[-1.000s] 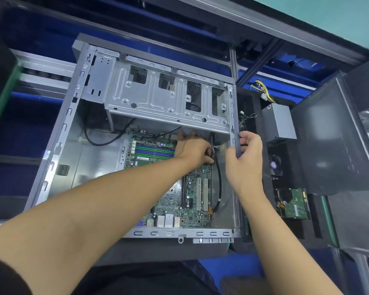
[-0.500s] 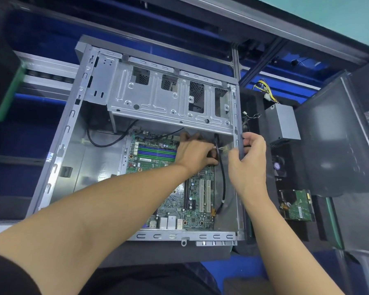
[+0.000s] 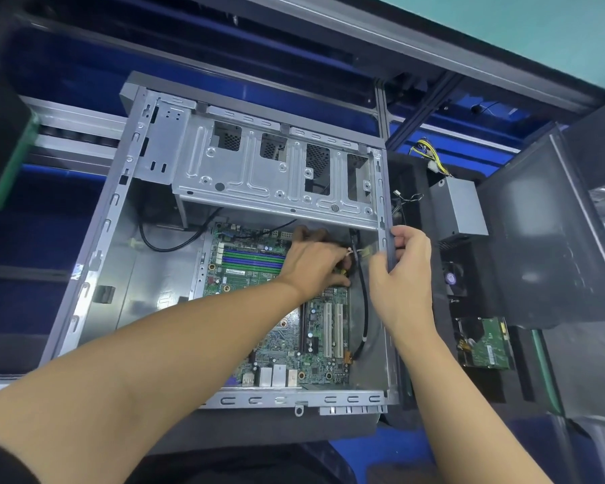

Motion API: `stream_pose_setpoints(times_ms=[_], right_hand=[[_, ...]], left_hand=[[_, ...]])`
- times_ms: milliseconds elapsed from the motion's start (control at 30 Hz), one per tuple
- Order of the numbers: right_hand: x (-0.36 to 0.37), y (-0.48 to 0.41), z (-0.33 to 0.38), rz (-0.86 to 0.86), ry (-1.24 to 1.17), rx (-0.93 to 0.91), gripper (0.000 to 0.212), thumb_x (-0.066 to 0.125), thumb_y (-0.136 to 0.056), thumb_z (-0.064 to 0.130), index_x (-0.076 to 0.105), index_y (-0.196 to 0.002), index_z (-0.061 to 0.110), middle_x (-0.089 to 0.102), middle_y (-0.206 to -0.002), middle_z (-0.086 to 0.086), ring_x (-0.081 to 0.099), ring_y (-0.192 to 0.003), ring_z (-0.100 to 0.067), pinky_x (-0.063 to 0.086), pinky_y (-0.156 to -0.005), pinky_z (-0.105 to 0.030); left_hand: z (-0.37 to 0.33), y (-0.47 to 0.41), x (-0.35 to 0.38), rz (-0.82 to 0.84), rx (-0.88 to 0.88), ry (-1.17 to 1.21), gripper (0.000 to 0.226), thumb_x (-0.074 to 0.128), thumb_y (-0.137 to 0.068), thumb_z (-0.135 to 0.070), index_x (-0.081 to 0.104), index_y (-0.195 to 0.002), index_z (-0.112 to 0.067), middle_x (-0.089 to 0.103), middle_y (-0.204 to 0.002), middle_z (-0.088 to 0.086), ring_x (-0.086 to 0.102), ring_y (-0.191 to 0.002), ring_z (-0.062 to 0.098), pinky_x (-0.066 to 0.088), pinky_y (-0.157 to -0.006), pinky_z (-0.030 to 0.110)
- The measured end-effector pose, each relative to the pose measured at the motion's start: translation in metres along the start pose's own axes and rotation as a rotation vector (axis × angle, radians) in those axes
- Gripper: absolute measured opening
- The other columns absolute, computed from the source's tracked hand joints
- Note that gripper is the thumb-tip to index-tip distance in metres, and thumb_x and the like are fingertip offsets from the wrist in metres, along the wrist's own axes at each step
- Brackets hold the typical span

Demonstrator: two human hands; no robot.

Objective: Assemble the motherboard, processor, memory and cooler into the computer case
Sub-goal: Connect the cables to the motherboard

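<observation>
case: open, fills the frame centre | board: flat inside case, centre-right | right hand: fingers closed on case right edge | left hand: on board's upper right, fingers curled at small white connector (grip partly hidden, cannot tell)

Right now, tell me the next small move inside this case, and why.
Probably keep the right hand gripping the case's side rail and press the small white connector home with the left hand. The left fingers are curled at the motherboard's upper edge beside the black cable, and the connector's lead looks loose. Whether it is already seated is hidden.
</observation>
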State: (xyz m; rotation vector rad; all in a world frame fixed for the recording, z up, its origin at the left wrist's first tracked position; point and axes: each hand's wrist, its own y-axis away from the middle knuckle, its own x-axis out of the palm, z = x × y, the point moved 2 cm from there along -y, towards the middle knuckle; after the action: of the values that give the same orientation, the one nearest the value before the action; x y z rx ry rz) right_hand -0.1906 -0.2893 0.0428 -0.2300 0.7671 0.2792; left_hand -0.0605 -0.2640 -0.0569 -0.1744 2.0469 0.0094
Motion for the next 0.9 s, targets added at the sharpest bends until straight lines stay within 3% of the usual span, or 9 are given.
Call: stream_pose_setpoints(times_ms=[167, 333, 467, 533, 667, 900], right_hand=[[0.0, 0.0, -0.002, -0.001, -0.005, -0.008, 0.031, 0.054, -0.094, 0.016, 0.046, -0.124, 0.02, 0.047, -0.118, 0.002, 0.051, -0.106, -0.015, 0.045, -0.087, -0.028], [0.0, 0.0, -0.002, -0.001, -0.007, -0.01, 0.032, 0.054, -0.094, 0.016, 0.046, -0.124, 0.02, 0.048, -0.118, 0.001, 0.051, -0.106, -0.016, 0.044, -0.087, -0.028], [0.0, -0.001, -0.001, 0.003, -0.007, 0.002, 0.032, 0.054, -0.094, 0.016, 0.046, -0.125, 0.02, 0.047, -0.118, 0.001, 0.051, -0.105, -0.016, 0.045, -0.085, -0.028], [0.0, 0.0, -0.001, 0.004, -0.012, 0.0, 0.032, 0.054, -0.094, 0.015, 0.047, -0.125, 0.018, 0.047, -0.118, 0.001, 0.051, -0.108, -0.017, 0.047, -0.089, -0.033], [-0.001, 0.0, 0.0, 0.005, -0.004, -0.01, 0.031, 0.055, -0.095, 0.016, 0.047, -0.125, 0.018, 0.048, -0.118, -0.001, 0.052, -0.107, -0.019, 0.048, -0.09, -0.036], [0.001, -0.001, -0.003, 0.01, -0.004, -0.025, 0.03, 0.054, -0.094, 0.015, 0.042, -0.119, 0.029, 0.047, -0.117, 0.002, 0.051, -0.104, -0.015, 0.039, -0.08, -0.014]], left_hand=[[0.004, -0.002, -0.004, 0.059, 0.02, 0.1, 0.015, 0.068, -0.076, -0.043, 0.055, -0.081, -0.038, 0.067, -0.094, -0.021, 0.05, -0.11, 0.013, 0.017, -0.093, 0.038], [0.002, -0.001, -0.004, 0.061, -0.011, 0.188, 0.02, 0.072, -0.075, -0.035, 0.052, -0.076, -0.041, 0.064, -0.082, -0.02, 0.058, -0.096, 0.011, 0.019, -0.093, 0.032], [0.004, -0.001, -0.001, 0.04, -0.084, 0.265, 0.024, 0.072, -0.078, -0.034, 0.049, -0.073, -0.039, 0.059, -0.074, -0.018, 0.058, -0.074, 0.01, 0.041, -0.085, 0.031], [-0.001, -0.002, 0.0, 0.001, -0.118, 0.195, 0.022, 0.071, -0.077, -0.04, 0.049, -0.072, -0.036, 0.058, -0.07, -0.016, 0.062, -0.077, 0.013, 0.033, -0.08, 0.029], [-0.007, -0.004, 0.003, -0.058, -0.127, 0.046, 0.015, 0.066, -0.074, -0.046, 0.061, -0.076, -0.032, 0.068, -0.077, -0.015, 0.062, -0.087, 0.013, 0.018, -0.086, 0.035], [-0.005, -0.002, 0.004, -0.108, -0.103, 0.015, 0.016, 0.068, -0.07, -0.047, 0.06, -0.075, -0.033, 0.07, -0.077, -0.014, 0.057, -0.093, 0.019, 0.02, -0.084, 0.037]])
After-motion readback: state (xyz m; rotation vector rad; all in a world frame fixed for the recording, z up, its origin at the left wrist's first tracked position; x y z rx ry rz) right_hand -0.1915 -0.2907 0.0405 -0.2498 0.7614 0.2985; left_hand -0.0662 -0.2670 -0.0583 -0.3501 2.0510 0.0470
